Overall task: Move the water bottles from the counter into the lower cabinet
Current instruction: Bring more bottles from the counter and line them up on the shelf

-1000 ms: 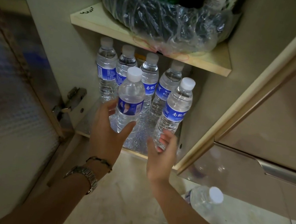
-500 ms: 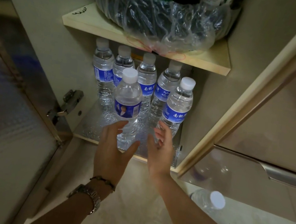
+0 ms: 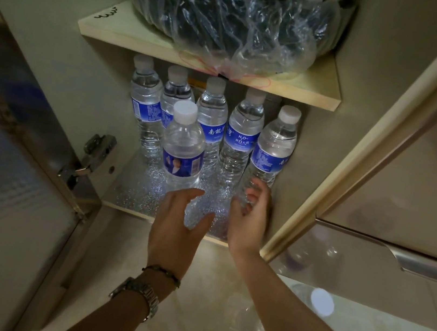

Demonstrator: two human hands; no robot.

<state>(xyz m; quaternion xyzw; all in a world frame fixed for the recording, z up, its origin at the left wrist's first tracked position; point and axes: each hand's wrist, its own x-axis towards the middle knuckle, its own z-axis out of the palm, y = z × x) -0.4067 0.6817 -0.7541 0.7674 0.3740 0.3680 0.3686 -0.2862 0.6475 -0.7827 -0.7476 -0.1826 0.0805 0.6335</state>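
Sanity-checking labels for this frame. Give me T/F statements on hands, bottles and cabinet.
1. The left hand grips the front bottle. False: it is open, just short of it.
2. The right hand touches the rightmost bottle. True.
3. Six bottles stand upright in the lower cabinet. True.
4. The cabinet door is shut. False: it is open at left.
5. The shelf above is bare. False: a plastic-wrapped basket sits there.

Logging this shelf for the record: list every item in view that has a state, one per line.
Cabinet door: open.
Four rear bottles: upright, capped.
Front left bottle: upright, capped, not held.
Front right bottle: leaning left, capped, right hand at its base.
Left hand: open, empty.
Right hand: fingers curled on the front right bottle.
Floor bottle: capped, outside cabinet.
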